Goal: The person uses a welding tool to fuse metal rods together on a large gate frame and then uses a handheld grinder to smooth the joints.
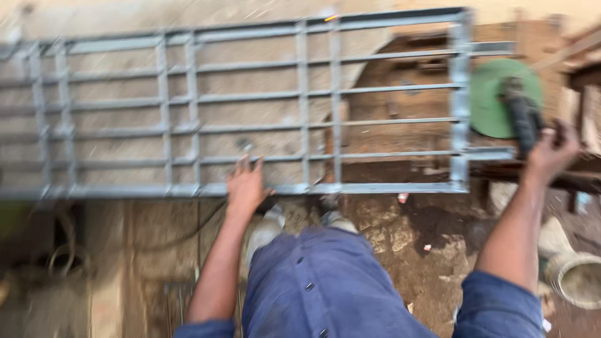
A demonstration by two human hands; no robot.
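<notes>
grey welded steel window grille (250, 106) lying flat | left hand (245, 184) spread open on grille's near rail | right hand (552, 150) at grille's right end, clasping dark angle grinder (523, 119) with green disc guard (494, 97) | pale pipe (573, 272) right of grille, below

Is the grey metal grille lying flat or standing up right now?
Lying flat. The grille spreads across a support, ground visible through its bars; the left hand rests on its near rail, while the right hand grips the angle grinder.

No packages, labels, signs or screens visible; picture motion-blurred.
</notes>
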